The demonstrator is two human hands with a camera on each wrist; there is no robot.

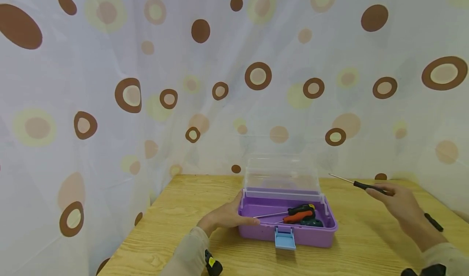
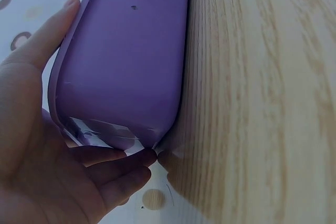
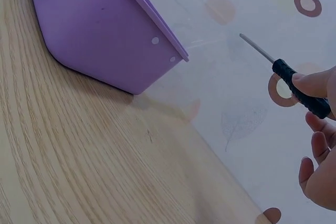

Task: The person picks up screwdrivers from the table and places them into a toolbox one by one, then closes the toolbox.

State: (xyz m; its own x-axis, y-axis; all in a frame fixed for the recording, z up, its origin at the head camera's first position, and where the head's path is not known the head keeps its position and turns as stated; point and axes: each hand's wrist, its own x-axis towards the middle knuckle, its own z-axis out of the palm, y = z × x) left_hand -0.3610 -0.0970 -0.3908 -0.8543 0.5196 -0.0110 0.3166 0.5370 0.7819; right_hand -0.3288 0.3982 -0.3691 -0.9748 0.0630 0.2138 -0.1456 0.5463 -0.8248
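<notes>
Slim black-handled screwdriver (image 1: 362,185), pinched by my right hand (image 1: 401,204); purple box (image 1: 313,238) leftward, my left hand (image 1: 228,217) gripping it; tools (image 1: 298,216) inside, head view only

Black-handled screwdriver (image 1: 360,185), aloft; purple box (image 1: 311,239), open

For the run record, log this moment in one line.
left hand: holds purple toolbox | right hand: holds black-handled screwdriver aloft | clear lid: open

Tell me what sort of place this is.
Probably a makeshift indoor workspace, screened off with sheeting: spotted sheeting hangs behind a wood-grain table, on which an open purple toolbox holds screwdrivers.
</notes>
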